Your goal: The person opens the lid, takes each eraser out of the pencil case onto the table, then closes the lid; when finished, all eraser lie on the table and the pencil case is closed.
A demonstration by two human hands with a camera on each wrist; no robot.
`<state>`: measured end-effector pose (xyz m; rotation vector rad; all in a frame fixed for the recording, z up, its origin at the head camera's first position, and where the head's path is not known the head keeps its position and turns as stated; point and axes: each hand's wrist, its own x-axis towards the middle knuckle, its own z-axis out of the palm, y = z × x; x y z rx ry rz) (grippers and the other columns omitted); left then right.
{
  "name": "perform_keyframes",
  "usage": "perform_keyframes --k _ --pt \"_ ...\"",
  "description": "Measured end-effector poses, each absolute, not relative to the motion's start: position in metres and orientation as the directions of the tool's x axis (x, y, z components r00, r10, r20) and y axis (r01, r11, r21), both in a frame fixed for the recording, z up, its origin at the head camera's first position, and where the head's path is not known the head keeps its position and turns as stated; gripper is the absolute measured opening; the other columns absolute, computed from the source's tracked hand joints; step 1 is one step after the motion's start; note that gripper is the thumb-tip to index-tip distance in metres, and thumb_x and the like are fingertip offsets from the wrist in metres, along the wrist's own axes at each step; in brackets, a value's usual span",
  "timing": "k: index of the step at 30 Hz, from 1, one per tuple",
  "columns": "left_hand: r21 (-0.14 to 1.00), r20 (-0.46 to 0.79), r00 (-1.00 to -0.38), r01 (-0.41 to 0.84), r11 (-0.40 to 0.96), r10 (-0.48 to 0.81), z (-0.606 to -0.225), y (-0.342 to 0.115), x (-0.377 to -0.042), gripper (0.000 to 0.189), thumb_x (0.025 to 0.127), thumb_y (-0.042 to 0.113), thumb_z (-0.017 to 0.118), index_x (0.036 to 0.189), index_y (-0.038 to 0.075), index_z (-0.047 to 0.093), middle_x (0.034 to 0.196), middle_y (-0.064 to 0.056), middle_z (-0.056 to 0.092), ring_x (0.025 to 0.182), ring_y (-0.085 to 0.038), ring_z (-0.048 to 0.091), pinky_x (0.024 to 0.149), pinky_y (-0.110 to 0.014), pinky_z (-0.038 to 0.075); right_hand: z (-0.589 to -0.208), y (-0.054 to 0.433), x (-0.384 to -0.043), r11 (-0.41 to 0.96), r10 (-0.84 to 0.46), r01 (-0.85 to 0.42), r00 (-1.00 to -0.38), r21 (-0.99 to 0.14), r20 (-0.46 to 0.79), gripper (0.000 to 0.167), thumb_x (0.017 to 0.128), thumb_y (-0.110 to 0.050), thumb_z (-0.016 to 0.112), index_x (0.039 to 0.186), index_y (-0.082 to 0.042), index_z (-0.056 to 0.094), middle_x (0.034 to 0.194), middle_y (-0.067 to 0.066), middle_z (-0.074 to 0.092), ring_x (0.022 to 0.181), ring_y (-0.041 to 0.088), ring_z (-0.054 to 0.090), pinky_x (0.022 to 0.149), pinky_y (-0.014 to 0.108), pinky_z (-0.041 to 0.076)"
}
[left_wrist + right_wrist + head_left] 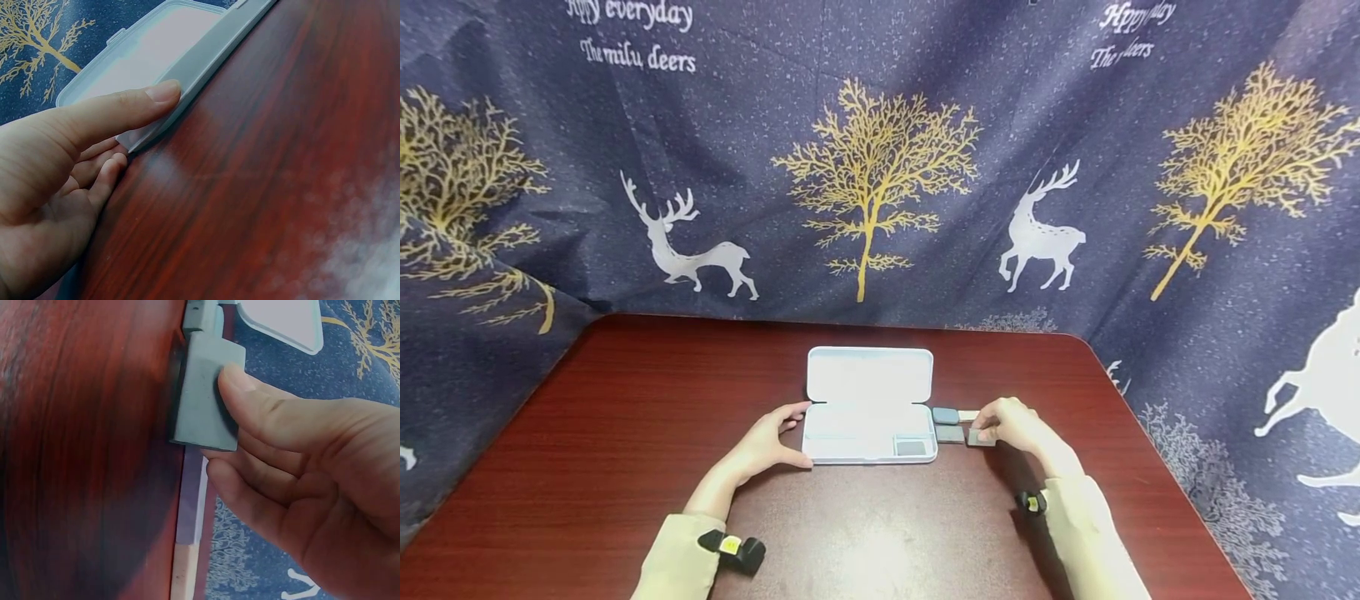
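Note:
A pale blue pencil case [871, 432] lies with its lid [870, 375] raised. My left hand [769, 442] grips its left end; in the left wrist view the thumb [164, 92] presses the front wall and the fingers curl beyond the corner. At the right, my right hand [1015, 425] pinches a small grey rectangular block [209, 394], held tilted between thumb and fingers. Another grey block [950, 434] lies just right of the case, beside a blue-sleeved block with a white end [946, 416]. One more grey block [912, 448] sits in the case's front right compartment.
The reddish-brown table [647, 392] runs back to a dark blue cloth [880, 250] printed with deer and trees. A purple and beige block [190, 494] shows beyond the held one in the right wrist view. Both wrists carry black straps.

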<state>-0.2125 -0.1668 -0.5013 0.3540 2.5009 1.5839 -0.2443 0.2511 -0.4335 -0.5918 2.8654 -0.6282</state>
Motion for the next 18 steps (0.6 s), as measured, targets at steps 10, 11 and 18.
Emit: perform_keyframes --k 10,11,18 --pt "0.901 -0.007 -0.959 0.117 0.417 0.285 -0.5 -0.166 -0.212 0.098 0.06 0.015 0.094 0.143 -0.001 0.044 0.134 -0.023 0.052 0.128 -0.041 0.05 0.113 -0.049 0.041 -0.437 0.244 -0.245 0.894 -0.308 -0.266 -0.949 -0.36 -0.064 0.012 0.078 -0.011 0.078 0.087 -0.019 0.078 0.092 -0.004 0.075 0.093 0.022 0.068 0.069 0.053 0.052" --pt "0.901 -0.008 -0.958 0.117 0.417 0.285 -0.5 -0.166 -0.212 0.098 0.06 0.015 0.094 0.143 -0.001 0.044 0.134 -0.023 0.052 0.128 -0.04 0.05 0.113 -0.049 0.041 -0.437 0.243 -0.245 0.895 -0.304 -0.264 -0.951 -0.36 -0.057 0.012 0.078 -0.011 0.078 0.087 -0.019 0.078 0.091 -0.004 0.075 0.092 0.022 0.068 0.068 0.053 0.052" --pt "0.902 -0.005 -0.958 0.12 0.414 0.287 -0.501 -0.167 -0.213 0.098 0.06 0.014 0.093 0.143 -0.002 0.044 0.135 -0.024 0.052 0.129 -0.04 0.05 0.113 -0.049 0.041 -0.44 0.24 -0.248 0.905 -0.276 -0.253 -0.961 -0.343 -0.021 0.011 0.076 -0.012 0.08 0.084 -0.019 0.077 0.089 -0.002 0.076 0.086 0.022 0.069 0.054 0.044 0.046"
